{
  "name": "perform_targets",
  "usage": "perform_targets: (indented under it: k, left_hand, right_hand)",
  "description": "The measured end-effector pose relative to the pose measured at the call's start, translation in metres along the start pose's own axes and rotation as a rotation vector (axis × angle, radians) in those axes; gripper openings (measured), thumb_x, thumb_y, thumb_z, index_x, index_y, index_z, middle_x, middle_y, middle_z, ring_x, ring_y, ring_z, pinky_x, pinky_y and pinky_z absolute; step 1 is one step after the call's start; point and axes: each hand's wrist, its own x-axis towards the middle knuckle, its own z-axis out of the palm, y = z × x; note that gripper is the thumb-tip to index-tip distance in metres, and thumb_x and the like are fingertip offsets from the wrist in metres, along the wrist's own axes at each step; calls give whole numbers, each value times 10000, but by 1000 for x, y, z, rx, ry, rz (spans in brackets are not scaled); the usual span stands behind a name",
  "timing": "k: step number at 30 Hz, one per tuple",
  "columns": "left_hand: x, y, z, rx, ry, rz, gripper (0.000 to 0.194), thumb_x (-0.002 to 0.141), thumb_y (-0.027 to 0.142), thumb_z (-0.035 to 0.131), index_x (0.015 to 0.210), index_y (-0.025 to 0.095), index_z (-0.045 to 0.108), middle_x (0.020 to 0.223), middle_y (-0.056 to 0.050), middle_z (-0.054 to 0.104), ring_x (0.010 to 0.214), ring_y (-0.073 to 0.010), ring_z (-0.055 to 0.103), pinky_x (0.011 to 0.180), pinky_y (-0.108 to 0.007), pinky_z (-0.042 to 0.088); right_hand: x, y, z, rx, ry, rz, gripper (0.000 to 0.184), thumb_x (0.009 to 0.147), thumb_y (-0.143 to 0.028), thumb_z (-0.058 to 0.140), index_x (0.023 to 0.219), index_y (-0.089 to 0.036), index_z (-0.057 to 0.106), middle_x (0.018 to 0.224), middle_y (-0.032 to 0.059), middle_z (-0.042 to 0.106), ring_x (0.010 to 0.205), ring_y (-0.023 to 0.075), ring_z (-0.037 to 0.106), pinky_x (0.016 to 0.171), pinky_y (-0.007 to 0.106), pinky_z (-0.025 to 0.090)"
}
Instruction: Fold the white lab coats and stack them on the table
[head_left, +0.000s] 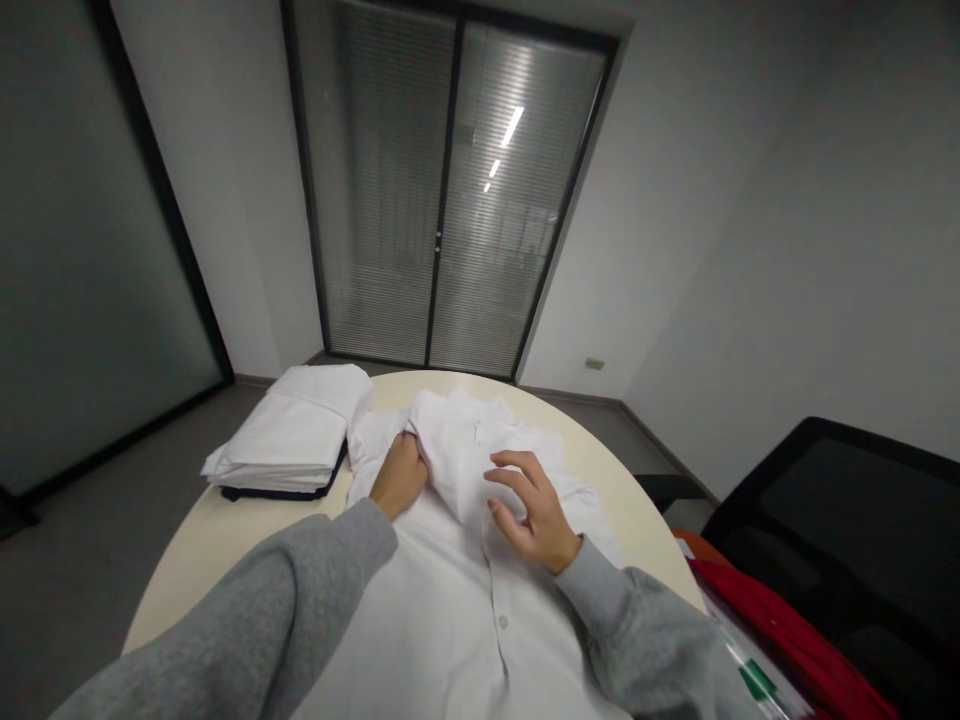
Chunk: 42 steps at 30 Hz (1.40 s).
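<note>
A white button-up shirt [427,610] lies spread over the round table, its button placket running down the middle toward me. Near its far end, my left hand [403,474] is closed on the cloth by the collar area, with the fingertips hidden under a fold. Just to the right, my right hand [531,508] hovers over the shirt front, fingers curved and apart, nothing between them. Whether it brushes the fabric I cannot tell.
A stack of folded white garments [292,430] with a dark one beneath sits at the table's left edge. The pale round table [184,570] has a black mesh chair [840,530] to its right, with red cloth [787,630] on it. Glazed doors [442,200] stand beyond.
</note>
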Motion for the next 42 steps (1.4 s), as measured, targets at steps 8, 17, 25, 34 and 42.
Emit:
perform_targets:
  k: [8,17,25,34,42]
  left_hand:
    - [6,-2,-5,-387,249,-122,425,1071,471,266,1256,232,565,1230,-92,690,1192,-235,617,1075,-415,460]
    - [-11,1,-8,302,-197,109,660,920,441,573,1549,297,436,1558,-98,527,1374,-364,456,1099,-540,338]
    - [-8,8,-16,302,-239,209,257,1000,302,486,1019,285,742,1101,-73,737,1118,-287,594,983,-489,358]
    - [-14,40,-71,173,110,304,147,962,267,517,939,238,660,928,-50,694,964,-252,589,885,-418,412]
    - [-53,65,-102,384,-135,468,360,987,411,545,681,227,590,874,-59,645,909,-256,553,861,-450,421]
  right_hand:
    - [-28,65,2,-434,-278,444,262,965,-264,552,1191,-212,674,1230,111,682,1184,284,583,1038,435,432]
    - [-28,73,-12,-542,-411,623,285,991,-320,509,1151,-221,723,1290,81,711,1198,250,622,1029,345,429]
    - [-57,108,-77,-586,-527,820,631,758,-158,633,1381,-258,626,1397,76,663,1244,280,603,1011,367,434]
    - [-72,106,-104,-601,-634,737,520,833,-85,586,1311,-272,668,1272,37,711,1126,208,653,941,266,432]
    - [-84,79,-112,-737,-691,546,185,943,-194,562,1046,-209,715,1079,110,709,1106,272,591,995,356,356]
